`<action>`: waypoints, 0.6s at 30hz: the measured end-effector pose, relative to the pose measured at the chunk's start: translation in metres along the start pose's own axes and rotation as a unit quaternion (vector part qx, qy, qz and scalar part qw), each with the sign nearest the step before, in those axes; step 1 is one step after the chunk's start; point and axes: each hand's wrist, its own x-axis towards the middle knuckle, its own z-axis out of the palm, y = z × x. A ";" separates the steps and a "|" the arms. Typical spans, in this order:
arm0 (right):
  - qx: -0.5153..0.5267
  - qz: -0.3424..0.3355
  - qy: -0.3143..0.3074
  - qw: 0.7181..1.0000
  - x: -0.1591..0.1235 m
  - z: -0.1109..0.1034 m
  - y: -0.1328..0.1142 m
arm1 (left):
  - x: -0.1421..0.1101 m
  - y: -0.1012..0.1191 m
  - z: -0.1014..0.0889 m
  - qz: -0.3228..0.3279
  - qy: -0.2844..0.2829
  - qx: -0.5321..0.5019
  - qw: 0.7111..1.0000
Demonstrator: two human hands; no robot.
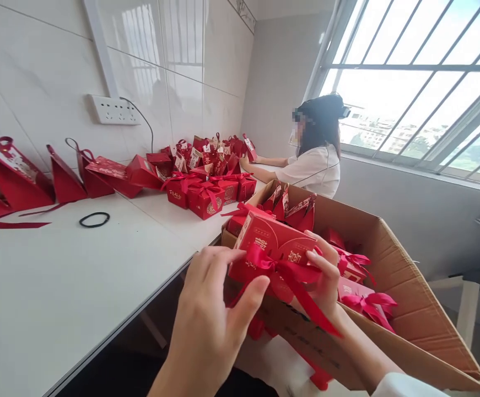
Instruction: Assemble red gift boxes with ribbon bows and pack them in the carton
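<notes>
A red gift box [283,234] with gold lettering is held up over the near edge of a carton, tilted toward me. A shiny dark-pink ribbon [306,284] is tied round it in a bow, one tail hanging down to the right. My right hand [326,275] grips the box from its right side, fingertips on its front. On the left side, my left hand [210,309] curls against the box, its index finger by the bow's left loop and the thumb below. Its other fingertips are partly hidden.
The open cardboard carton [425,309] holds several ribboned boxes. Many red boxes [206,198] crowd the white table [140,259] along the wall, more standing at left. A black elastic loop [94,219] lies there. Across the carton, a person in a white top [318,171] reaches toward the boxes.
</notes>
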 end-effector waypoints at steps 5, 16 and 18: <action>-0.003 -0.073 -0.008 0.997 0.004 -0.003 0.000 | -0.006 0.002 0.003 -0.063 0.027 -0.022 0.997; 0.048 -0.011 0.023 0.999 -0.016 0.003 0.003 | -0.028 0.017 0.019 0.268 0.047 0.066 0.960; 0.049 0.002 0.021 0.999 -0.019 0.003 0.002 | -0.028 0.018 0.019 0.267 0.048 0.068 0.960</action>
